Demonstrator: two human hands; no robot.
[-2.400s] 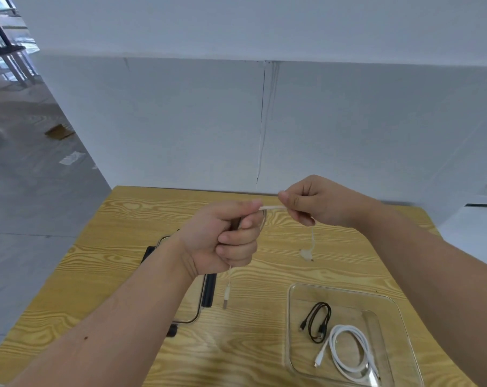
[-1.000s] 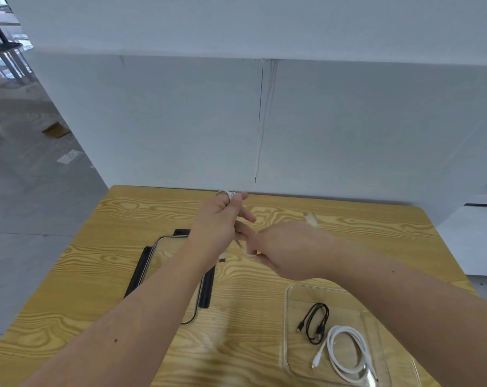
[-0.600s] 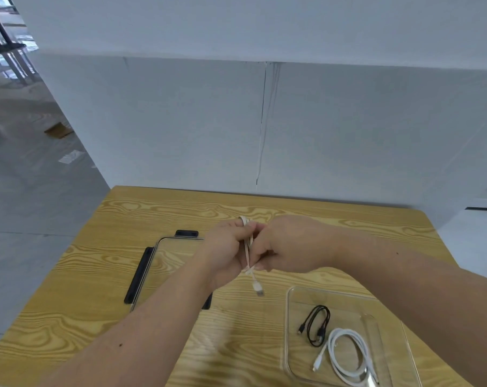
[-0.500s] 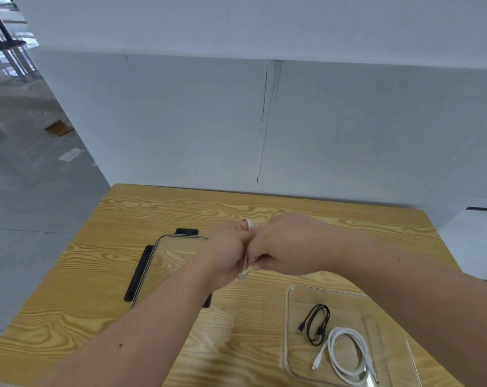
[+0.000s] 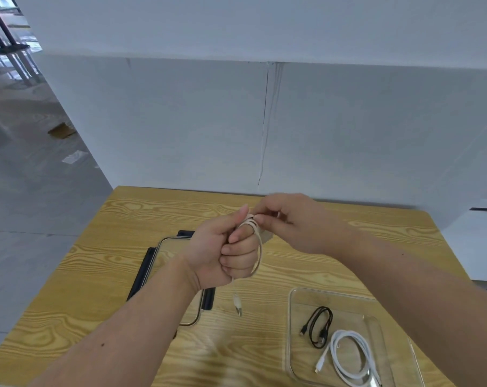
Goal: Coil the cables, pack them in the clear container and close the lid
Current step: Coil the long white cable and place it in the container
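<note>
Left hand (image 5: 225,254) is a closed fist over mid-tabletop, gripping a beige cable (image 5: 258,247) that I see looped around its fingers. Most of the coil is hidden inside the fist, so I can't count the turns. One plug end (image 5: 238,303) hangs free below the fist, just above the tabletop (image 5: 119,263); plug type too small to tell. Right hand (image 5: 295,223) is pinched shut on the same cable at the top of the loop, touching the left index finger; the exact pinch point is blurred, and I can't find the cable's other end.

Clear container (image 5: 295,311) sits at lower right on the tabletop, open, with its near edge cut off by the frame and its right part covered by my right forearm. Inside I see a small black cable (image 5: 319,325), coiled, and a white cable (image 5: 348,356), coiled, lying just beside it; the white loop's lower end runs out of frame.

The lid (image 5: 167,247), clear with dark clips on its sides, lies flat to the left, well apart from the container. My left forearm covers its middle and near part.

No brands, labels or writing readable on anything. White wall (image 5: 181,121) behind the tabletop, with grey floor (image 5: 27,191) at left.
</note>
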